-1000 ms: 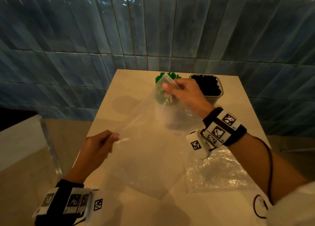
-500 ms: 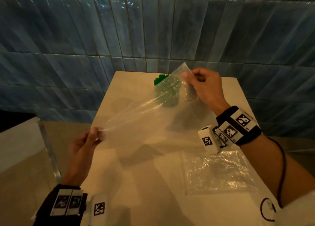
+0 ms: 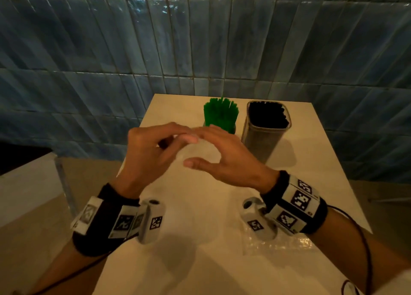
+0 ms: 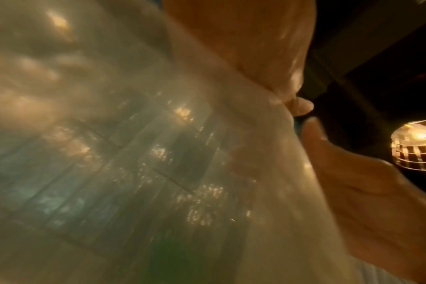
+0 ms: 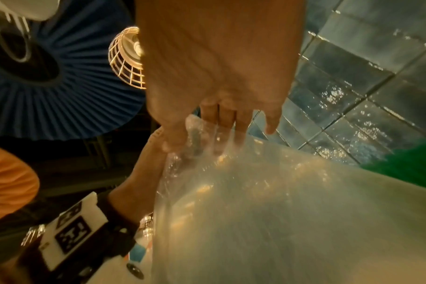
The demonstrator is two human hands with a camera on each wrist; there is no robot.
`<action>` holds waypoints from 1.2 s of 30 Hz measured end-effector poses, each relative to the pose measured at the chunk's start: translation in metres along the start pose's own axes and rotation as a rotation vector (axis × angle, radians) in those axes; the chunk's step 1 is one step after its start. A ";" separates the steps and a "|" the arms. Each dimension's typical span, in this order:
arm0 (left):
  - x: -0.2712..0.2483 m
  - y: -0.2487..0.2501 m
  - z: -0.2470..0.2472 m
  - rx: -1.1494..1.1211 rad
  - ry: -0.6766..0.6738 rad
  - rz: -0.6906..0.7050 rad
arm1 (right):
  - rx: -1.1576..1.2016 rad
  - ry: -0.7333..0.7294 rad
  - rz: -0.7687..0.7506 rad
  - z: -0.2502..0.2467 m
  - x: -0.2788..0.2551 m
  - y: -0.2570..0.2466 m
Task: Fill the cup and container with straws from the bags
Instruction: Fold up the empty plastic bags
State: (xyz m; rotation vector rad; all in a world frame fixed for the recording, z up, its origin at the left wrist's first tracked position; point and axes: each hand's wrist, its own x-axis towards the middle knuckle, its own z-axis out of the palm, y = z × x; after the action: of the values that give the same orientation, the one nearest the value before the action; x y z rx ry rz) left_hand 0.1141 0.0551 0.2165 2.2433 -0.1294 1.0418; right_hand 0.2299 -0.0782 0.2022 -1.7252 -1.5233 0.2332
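Fingers of both hands pinch thin, crinkled clear bag.

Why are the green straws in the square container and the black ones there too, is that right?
Not quite. The green straws stand in the cup; only the black straws fill the square container, as the head view shows.

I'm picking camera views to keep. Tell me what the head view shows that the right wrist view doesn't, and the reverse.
Only the head view shows the clear container of black straws, the table, and a second crumpled plastic bag lying near the right wrist.

Only the right wrist view shows a caged lamp overhead and the right hand's fingers pinching the bag's edge up close.

Both show the clear plastic bag held between the left hand and right hand, the green straws, and the blue tiled wall.
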 end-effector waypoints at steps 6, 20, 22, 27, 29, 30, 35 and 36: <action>-0.011 -0.018 -0.009 0.031 -0.113 -0.132 | 0.246 0.301 0.149 -0.027 -0.005 0.016; -0.032 -0.009 -0.021 -0.282 0.120 -0.560 | 0.018 0.677 0.365 -0.042 -0.020 0.010; -0.026 0.006 -0.016 -0.328 0.218 -0.545 | 0.081 0.455 0.362 -0.020 -0.029 -0.020; -0.022 0.032 0.010 -0.437 0.277 -0.543 | 0.397 -0.178 0.313 0.017 -0.040 -0.054; -0.022 0.030 0.014 -0.626 0.138 -0.651 | 0.513 -0.165 0.306 0.022 -0.038 -0.044; -0.022 0.027 0.014 -0.721 0.092 -0.676 | 0.569 -0.116 0.363 0.021 -0.037 -0.039; -0.041 -0.005 0.010 -0.414 0.337 -0.558 | 0.777 0.139 0.618 -0.007 -0.032 -0.005; -0.050 -0.018 0.012 -0.286 0.368 -0.596 | 0.813 0.188 0.632 -0.015 -0.032 0.002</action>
State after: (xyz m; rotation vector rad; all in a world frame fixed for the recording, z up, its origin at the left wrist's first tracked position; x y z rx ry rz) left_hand 0.0945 0.0535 0.1656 1.6420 0.4892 0.9990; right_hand 0.2319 -0.1135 0.1995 -1.4264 -0.5566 0.8533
